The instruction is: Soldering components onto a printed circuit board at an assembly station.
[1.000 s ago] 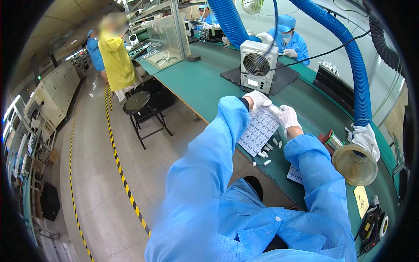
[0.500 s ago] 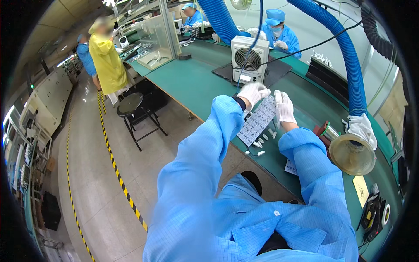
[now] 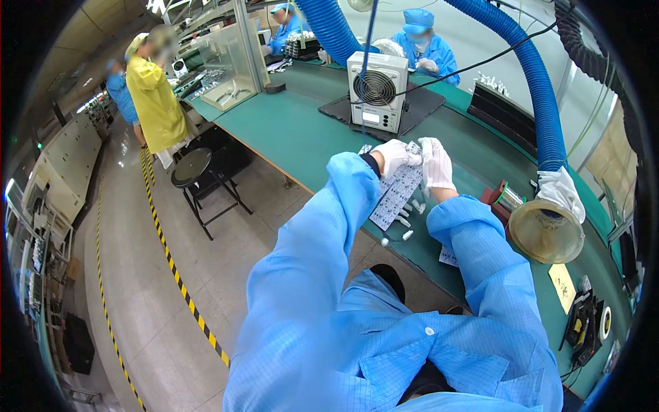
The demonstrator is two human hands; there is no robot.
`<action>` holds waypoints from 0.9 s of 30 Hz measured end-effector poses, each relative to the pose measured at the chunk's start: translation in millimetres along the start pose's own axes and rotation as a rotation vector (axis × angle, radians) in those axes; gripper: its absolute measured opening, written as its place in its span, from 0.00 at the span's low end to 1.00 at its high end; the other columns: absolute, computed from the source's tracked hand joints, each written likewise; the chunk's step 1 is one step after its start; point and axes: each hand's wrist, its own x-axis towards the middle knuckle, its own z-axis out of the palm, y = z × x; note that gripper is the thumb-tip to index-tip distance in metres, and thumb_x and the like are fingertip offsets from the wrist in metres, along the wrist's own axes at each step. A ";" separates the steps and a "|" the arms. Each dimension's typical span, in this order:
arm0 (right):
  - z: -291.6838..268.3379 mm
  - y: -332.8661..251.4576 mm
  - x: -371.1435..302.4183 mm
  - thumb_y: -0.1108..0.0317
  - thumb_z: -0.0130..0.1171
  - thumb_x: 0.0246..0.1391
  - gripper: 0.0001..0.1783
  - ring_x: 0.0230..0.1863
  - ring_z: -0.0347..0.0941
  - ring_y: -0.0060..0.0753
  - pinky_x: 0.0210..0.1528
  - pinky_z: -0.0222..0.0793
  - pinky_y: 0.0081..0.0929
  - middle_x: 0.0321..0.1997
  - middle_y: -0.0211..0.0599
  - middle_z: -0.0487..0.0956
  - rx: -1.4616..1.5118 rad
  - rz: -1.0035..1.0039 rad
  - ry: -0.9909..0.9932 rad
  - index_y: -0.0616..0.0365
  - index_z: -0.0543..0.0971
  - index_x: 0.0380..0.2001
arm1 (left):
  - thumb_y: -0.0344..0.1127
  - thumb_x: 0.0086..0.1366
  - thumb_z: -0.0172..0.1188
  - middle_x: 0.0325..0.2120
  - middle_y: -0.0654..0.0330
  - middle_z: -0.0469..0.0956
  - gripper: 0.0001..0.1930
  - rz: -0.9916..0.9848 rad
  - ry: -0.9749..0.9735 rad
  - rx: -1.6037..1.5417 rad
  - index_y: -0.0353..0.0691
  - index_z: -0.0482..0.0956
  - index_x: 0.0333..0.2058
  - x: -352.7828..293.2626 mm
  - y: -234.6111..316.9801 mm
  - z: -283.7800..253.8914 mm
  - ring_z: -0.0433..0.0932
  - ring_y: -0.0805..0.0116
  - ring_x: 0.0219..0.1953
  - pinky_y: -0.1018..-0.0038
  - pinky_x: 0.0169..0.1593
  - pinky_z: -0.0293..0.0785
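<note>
Covering the upper end of a flat white rectangular panel with dense dark markings [image 3: 396,199], two hands in ribbed white fabric gloves meet in the head view, on the wearer's side of a white boxy blower with a round black grille [image 3: 376,93], the landmark here. The left hand [image 3: 394,158] curls over the panel's upper part; the right hand [image 3: 436,165] stands upright beside it. Their fingertips nearly meet, but whatever is between them is too small to make out, so whether either hand is clamped on something cannot be told. Small white plastic pieces [image 3: 406,235] lie beside the panel on the smooth green tabletop [image 3: 302,130], farther from the blower than the hands; some are partly hidden behind the right hand. A second white panel with dark markings [image 3: 448,257], still farther toward the wearer, is mostly covered by the crinkled blue right sleeve [image 3: 480,240]. Right of the blower, a ribbed blue hose [image 3: 546,96] drops toward a cloudy, yellowish round funnel [image 3: 547,232], its upper run cut off by the frame.
</note>
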 end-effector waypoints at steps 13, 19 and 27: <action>-53.6 29.9 22.4 0.74 0.51 0.54 0.34 0.50 0.72 0.51 0.49 0.70 0.38 0.48 0.50 0.73 -0.742 -0.060 -0.931 0.41 0.56 0.63 | 0.55 0.45 0.66 0.53 0.52 0.64 0.39 -0.738 0.085 -0.072 0.48 0.65 0.56 15.8 57.0 4.2 0.59 0.49 0.58 0.48 0.58 0.56; -84.2 32.1 15.5 0.29 0.38 0.53 0.44 0.57 0.67 0.54 0.58 0.61 0.46 0.53 0.53 0.73 -0.756 0.576 -1.091 0.61 0.76 0.48 | 0.48 0.59 0.53 0.55 0.62 0.63 0.22 -0.358 -0.388 0.159 0.61 0.70 0.53 -24.2 103.2 3.0 0.57 0.55 0.59 0.36 0.55 0.53; -94.0 60.1 5.5 0.30 0.36 0.55 0.43 0.54 0.69 0.54 0.57 0.61 0.47 0.51 0.50 0.75 -0.604 0.594 -1.039 0.59 0.76 0.48 | 0.44 0.55 0.55 0.55 0.55 0.67 0.25 -0.485 -0.511 0.130 0.50 0.72 0.53 -65.6 18.5 -29.6 0.58 0.56 0.62 0.54 0.65 0.45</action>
